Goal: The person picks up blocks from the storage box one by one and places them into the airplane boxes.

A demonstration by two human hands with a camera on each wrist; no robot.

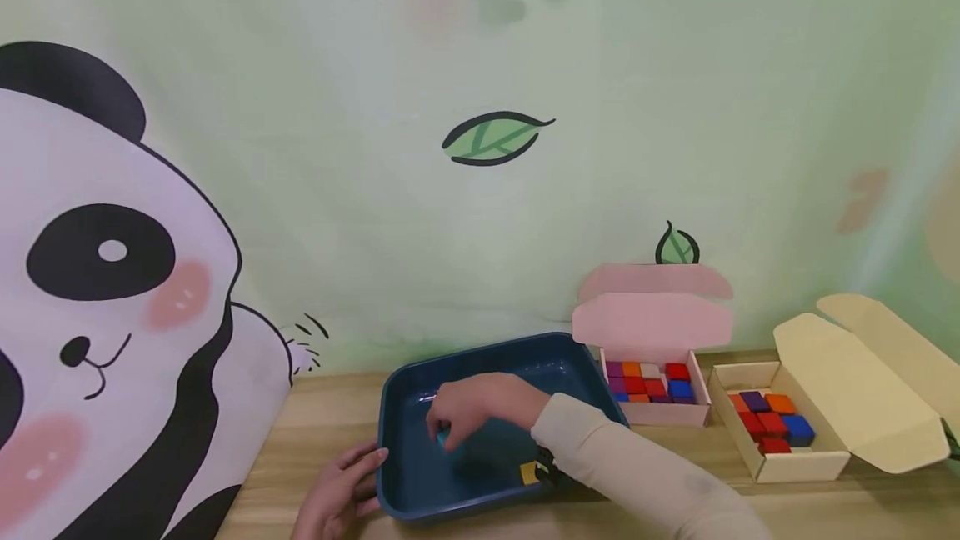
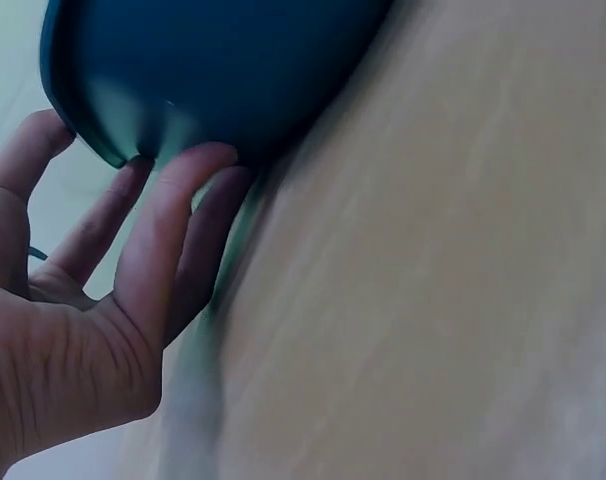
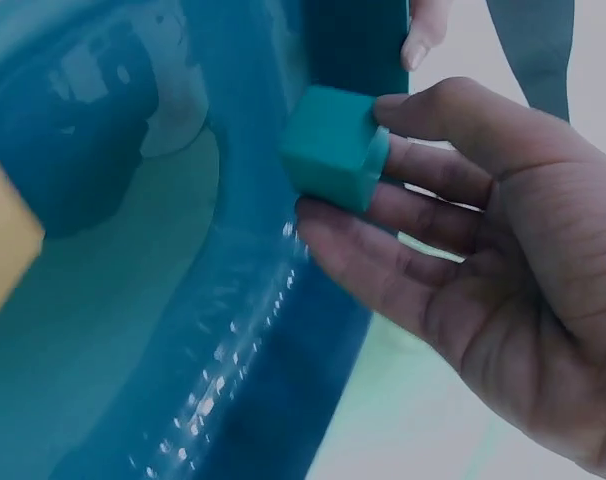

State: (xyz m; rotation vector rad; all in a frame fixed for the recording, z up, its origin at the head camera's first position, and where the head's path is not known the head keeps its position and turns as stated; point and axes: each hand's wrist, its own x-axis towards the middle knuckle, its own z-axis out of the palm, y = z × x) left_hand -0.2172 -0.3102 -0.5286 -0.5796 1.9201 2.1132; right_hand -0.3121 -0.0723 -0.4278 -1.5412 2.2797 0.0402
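A dark blue tray (image 1: 517, 505) sits on the table. My left hand (image 1: 341, 490) holds its left edge, with the thumb at the rim and the fingers against the outside; the left wrist view shows this hand (image 2: 93, 270) close up. Over the tray's left part, my right hand (image 1: 468, 411) pinches a teal cube (image 3: 328, 145) between thumb and fingers. Most of that cube is hidden by the fingers in the head view. A yellow block (image 1: 529, 473) lies in the tray by the near side, partly covered by the right forearm.
Right of the tray stands an open pink box (image 1: 667, 415) with several coloured blocks inside. Further right, an open cream box (image 1: 802, 469) also holds several blocks, its lid folded out rightward. A panda-printed backdrop (image 1: 375, 190) hangs behind the wooden table (image 1: 330, 407).
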